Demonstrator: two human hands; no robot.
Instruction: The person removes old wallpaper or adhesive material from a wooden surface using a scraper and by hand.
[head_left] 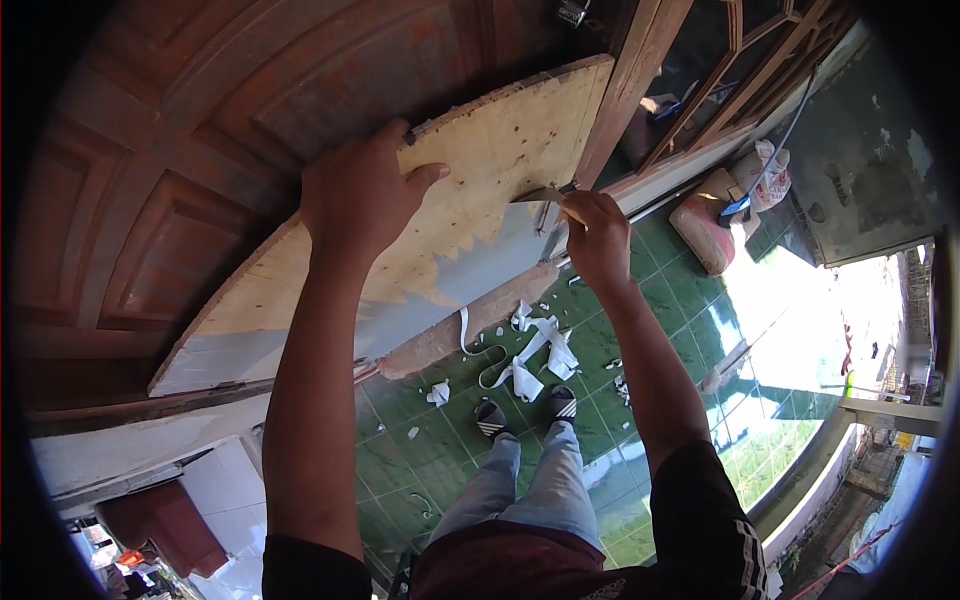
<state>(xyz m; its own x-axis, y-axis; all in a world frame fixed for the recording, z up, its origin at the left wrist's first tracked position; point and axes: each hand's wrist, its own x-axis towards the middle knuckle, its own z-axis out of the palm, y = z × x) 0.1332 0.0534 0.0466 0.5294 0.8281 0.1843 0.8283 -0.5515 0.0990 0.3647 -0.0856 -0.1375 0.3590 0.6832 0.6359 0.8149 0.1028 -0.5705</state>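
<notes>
A plywood board [480, 150] leans upright against a brown door. Its upper part is bare yellowish wood, while a pale grey-white coating [490, 255] with a jagged edge covers the lower part. My left hand [362, 195] grips the board's top edge, fingers behind it and thumb on the front face. In my right hand [597, 235] is a scraper with a thin metal blade [538, 196], which lies against the board near its right end, where bare wood meets coating. My fingers hide most of its handle.
Peeled white strips and scraps [540, 350] litter the green tiled floor [400, 450] by my sandalled feet [563, 405]. The carved door [250, 110] stands behind the board. To the right are filled sacks [705, 220] and a blue-headed tool [735, 208] with a long handle.
</notes>
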